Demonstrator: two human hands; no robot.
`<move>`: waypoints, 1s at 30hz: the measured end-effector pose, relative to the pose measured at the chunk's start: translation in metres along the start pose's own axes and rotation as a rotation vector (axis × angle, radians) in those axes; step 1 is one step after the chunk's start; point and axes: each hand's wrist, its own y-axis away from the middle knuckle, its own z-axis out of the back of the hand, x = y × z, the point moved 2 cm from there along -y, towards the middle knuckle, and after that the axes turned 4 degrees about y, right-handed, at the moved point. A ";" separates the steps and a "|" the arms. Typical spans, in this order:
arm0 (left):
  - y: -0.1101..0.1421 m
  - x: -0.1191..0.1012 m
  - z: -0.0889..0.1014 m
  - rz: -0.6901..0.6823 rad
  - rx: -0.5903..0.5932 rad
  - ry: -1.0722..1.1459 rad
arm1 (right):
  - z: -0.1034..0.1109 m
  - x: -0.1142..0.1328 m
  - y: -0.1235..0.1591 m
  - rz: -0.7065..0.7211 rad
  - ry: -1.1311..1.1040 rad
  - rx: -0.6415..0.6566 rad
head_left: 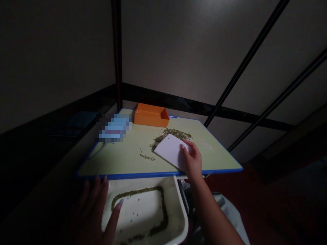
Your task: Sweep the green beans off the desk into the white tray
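Note:
My right hand (192, 158) grips a flat white scraper-like sheet (170, 149) with rounded corners, thumb on top. The sheet is tilted over the table, its far edge at a pile of small greenish beans or seeds (175, 133). A few more seeds lie scattered to its left. Below the table's front edge is a white plastic tub (182, 217), with similar seeds (165, 204) gathered mostly along the edges of its floor. My left hand (98, 211) holds the tub's left wall, thumb inside and the other fingers on the outer side, partly lost in shadow.
The pale green table (107, 165) has a blue edge. An orange open box (150, 117) stands at its back, with a blue pen-like object (173, 116) beside it. A blurred-out blue item (114, 127) lies at the left. Panelled walls rise behind the table.

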 end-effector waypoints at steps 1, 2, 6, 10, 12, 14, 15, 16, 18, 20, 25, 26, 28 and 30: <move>-0.001 -0.002 0.001 -0.014 0.001 -0.013 | 0.000 -0.001 0.000 0.011 0.031 -0.018; -0.002 -0.003 0.003 -0.029 0.003 -0.032 | 0.000 -0.001 -0.001 0.021 0.052 -0.033; -0.005 -0.010 0.009 -0.092 0.018 -0.118 | 0.001 -0.001 -0.001 0.039 0.072 -0.014; -0.006 -0.014 0.012 -0.121 0.017 -0.139 | 0.001 0.003 0.001 0.053 0.089 0.033; -0.005 -0.013 0.012 -0.125 0.016 -0.137 | 0.001 0.006 0.002 0.053 0.093 0.015; -0.005 -0.012 0.010 -0.125 0.011 -0.138 | 0.002 0.009 0.004 0.042 0.099 -0.044; -0.005 -0.011 0.010 -0.125 0.003 -0.140 | 0.003 0.010 0.004 0.034 0.101 -0.076; -0.005 -0.011 0.009 -0.121 -0.006 -0.142 | 0.005 0.010 0.005 0.027 0.102 -0.103; -0.005 -0.011 0.007 -0.114 -0.011 -0.150 | 0.010 0.011 0.004 0.012 0.104 -0.132; -0.005 -0.011 0.007 -0.110 -0.006 -0.158 | 0.016 0.010 0.003 -0.023 0.090 -0.128; -0.004 -0.015 0.010 -0.080 0.042 -0.143 | 0.024 0.008 0.003 -0.098 0.044 -0.064; -0.004 -0.015 0.011 -0.072 0.049 -0.137 | 0.023 0.009 0.003 -0.087 0.046 -0.048; -0.003 -0.014 0.010 -0.060 0.050 -0.128 | 0.021 0.009 0.004 -0.067 0.049 -0.013; -0.002 -0.011 0.008 -0.056 0.042 -0.122 | 0.019 0.009 0.005 -0.061 0.050 0.020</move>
